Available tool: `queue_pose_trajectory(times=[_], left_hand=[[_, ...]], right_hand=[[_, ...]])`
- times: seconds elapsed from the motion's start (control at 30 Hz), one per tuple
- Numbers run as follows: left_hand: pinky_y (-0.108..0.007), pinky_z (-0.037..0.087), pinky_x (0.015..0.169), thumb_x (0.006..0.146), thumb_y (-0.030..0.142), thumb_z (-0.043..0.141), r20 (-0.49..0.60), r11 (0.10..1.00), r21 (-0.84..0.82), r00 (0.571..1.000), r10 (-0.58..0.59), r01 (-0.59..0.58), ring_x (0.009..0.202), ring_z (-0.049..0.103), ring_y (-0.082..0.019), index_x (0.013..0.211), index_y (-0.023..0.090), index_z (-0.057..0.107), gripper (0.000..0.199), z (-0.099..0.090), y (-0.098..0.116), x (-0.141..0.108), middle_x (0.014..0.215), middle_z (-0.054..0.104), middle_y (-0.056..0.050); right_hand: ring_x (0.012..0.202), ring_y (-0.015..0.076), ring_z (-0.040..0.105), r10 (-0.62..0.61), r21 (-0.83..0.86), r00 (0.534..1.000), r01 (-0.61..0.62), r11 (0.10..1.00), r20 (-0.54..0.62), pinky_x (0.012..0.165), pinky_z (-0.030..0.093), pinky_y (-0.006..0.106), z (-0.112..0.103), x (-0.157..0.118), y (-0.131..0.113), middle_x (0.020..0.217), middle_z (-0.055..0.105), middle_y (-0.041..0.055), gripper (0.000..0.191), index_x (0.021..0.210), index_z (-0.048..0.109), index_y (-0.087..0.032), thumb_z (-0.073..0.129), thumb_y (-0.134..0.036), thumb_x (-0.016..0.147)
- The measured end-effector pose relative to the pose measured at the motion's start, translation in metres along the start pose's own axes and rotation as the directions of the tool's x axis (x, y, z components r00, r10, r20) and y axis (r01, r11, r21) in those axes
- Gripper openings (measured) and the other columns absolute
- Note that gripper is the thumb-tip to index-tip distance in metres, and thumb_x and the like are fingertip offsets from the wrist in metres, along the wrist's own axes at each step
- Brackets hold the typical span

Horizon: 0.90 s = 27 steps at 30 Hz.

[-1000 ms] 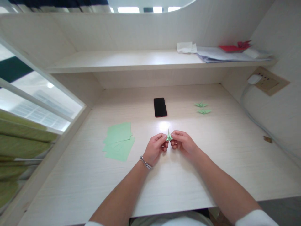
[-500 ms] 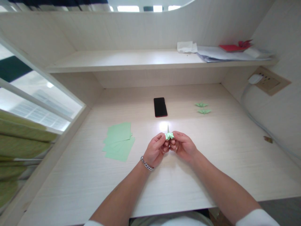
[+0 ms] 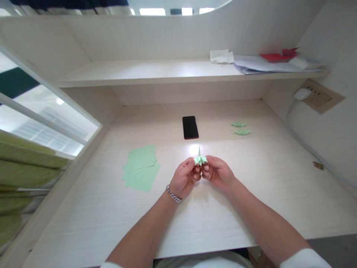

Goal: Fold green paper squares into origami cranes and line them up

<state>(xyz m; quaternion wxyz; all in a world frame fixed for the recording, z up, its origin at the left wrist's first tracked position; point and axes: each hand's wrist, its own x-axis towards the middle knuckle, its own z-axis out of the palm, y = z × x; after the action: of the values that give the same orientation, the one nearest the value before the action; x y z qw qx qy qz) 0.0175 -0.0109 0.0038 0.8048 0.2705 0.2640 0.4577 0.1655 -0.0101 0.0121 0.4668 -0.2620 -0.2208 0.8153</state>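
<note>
Between my two hands is a small green origami crane (image 3: 200, 160), its thin point standing up away from me. My left hand (image 3: 185, 177) pinches its left wing between thumb and fingers. On the other side, my right hand (image 3: 218, 173) grips the right wing the same way. The fingertips of both hands meet just below the paper, hiding its underside. Two finished-looking green paper cranes, one farther (image 3: 238, 124) and one nearer (image 3: 242, 132), lie to the right on the desk. Overlapping green paper sheets (image 3: 141, 163) lie to the left of my hands.
A black phone (image 3: 190, 127) lies beyond my hands on the pale desk (image 3: 223, 219). Papers (image 3: 267, 66) and a red folded piece (image 3: 290, 52) rest on the shelf. A white plug (image 3: 302, 93) with a cable (image 3: 306, 149) is at the right wall.
My hands have drawn slightly apart, and the crane's wings are spread a little wider between them. Everything else on the desk stays where it was.
</note>
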Motion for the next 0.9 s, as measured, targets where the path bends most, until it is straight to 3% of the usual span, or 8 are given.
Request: queue_pose_trajectory(times=[0.9], left_hand=[[-0.023, 0.039, 0.055, 0.084, 0.038, 0.062, 0.041, 0.997, -0.078, 0.999, 0.007, -0.004, 0.055, 0.049, -0.01, 0.077, 0.018, 0.048, 0.026, 0.0011, 0.0022, -0.003, 0.066, 0.052, 0.002]], right_hand=[[0.047, 0.0111, 0.047, -0.053, 0.052, 0.998, 0.056, 0.997, -0.044, 0.049, 0.04, 0.024, -0.0034, -0.0003, -0.0019, 0.049, 0.054, -0.0011, 0.03, 0.059, 0.056, -0.017, 0.07, -0.037, 0.077]])
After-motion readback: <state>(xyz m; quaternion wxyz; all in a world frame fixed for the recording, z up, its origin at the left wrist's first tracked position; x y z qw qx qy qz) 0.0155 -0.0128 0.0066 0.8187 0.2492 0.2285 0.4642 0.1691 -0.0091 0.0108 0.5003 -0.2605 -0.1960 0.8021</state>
